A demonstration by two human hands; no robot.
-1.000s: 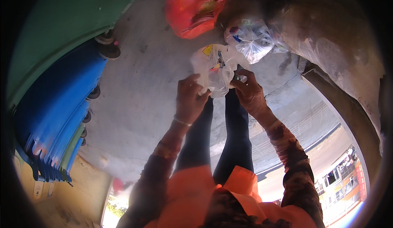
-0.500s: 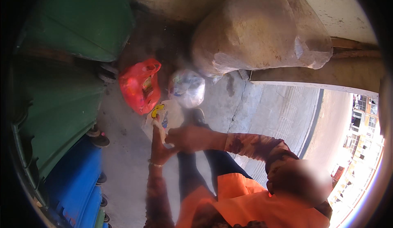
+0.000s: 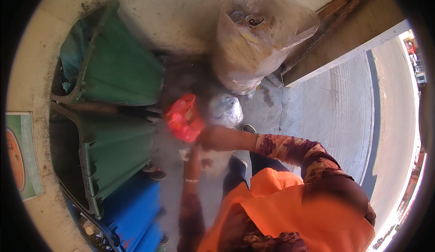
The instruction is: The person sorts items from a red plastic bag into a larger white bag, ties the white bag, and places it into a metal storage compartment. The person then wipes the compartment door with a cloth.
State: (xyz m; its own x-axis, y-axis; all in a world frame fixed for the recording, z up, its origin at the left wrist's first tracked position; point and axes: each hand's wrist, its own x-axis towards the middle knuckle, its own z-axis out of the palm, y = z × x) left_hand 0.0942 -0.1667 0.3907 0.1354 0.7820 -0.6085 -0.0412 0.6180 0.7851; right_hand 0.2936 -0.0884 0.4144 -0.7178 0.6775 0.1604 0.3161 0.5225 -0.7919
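Note:
My left hand (image 3: 193, 158) and my right hand (image 3: 216, 138) meet in front of me, both closed, with fingertips close together. Between and below them is a white plastic bag (image 3: 184, 154), mostly hidden by the hands and blurred; a pale bit of it shows beside the left fingers. Just beyond, on the concrete floor, rests a full red plastic bag (image 3: 185, 118). To its right stands a clear-white plastic bag (image 3: 227, 110) stuffed with something I cannot make out.
Green wheeled bins (image 3: 122, 68) and a blue bin (image 3: 136, 211) line the left side. A large translucent sack (image 3: 253, 52) of refuse leans by the wall at the back. Right of it, a low ledge (image 3: 344, 48) borders the pavement. My shoe (image 3: 249, 128) is near the white bag.
My view has tilted up, showing the bin openings and the big sack's top. The right hand has come up over the left, and the printed white bag is now largely hidden.

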